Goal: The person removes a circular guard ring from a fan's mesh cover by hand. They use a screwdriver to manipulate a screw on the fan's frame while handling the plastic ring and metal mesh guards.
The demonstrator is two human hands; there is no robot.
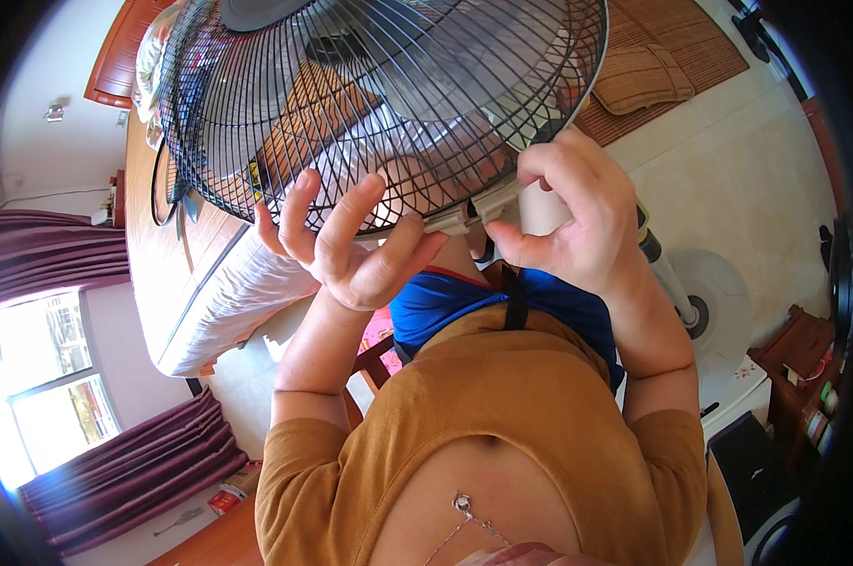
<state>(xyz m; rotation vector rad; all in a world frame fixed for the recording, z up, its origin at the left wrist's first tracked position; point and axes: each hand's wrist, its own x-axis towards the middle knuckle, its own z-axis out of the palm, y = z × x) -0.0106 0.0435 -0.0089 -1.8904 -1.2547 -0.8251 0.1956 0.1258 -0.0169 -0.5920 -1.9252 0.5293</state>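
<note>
A round fan guard of dark wire, with grey translucent blades behind its bars, tilts up in front of my lap. Pale plastic clips sit along its near rim. My left hand grips that rim, its fingers spread over the wires and its thumb close to a clip. On the right, my right hand curls its index finger over the rim while the thumb presses by a pale clip piece. Part of the rim is hidden behind my fingers.
A white fan stand with a round base is on the tiled floor to my right. To the left is a bed edge with a white cover. A brown woven mat lies at the far right. Purple curtains flank a bright window.
</note>
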